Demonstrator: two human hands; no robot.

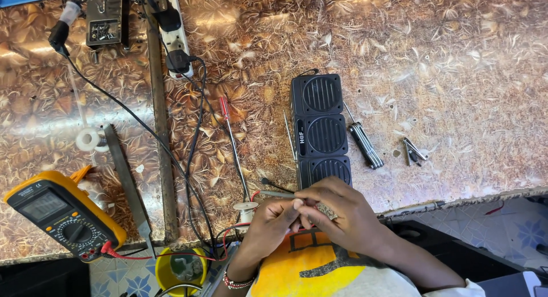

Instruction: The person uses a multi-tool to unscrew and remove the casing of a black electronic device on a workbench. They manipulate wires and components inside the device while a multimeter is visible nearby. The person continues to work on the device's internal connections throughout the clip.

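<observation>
Pinching a thin rod [278, 194] with my left hand [273, 217], I'm curling my right hand [337, 208] around something hidden, beside the speaker [319, 128].

Head view, looking down on a brown leaf-patterned tabletop [456, 57]. Left hand [271, 220] and right hand [337, 211] meet at the near edge, fingers pinched together around a small part; what it is cannot be told. A thin grey rod [277, 193] pokes out leftward from the fingers. Just beyond the hands lies a black three-grille speaker [319, 131]. Red-handled screwdriver [234, 151] to its left, folding tool [365, 144] to its right. Yellow multimeter [65, 217] at far left; white power strip [174, 31] at top.
</observation>
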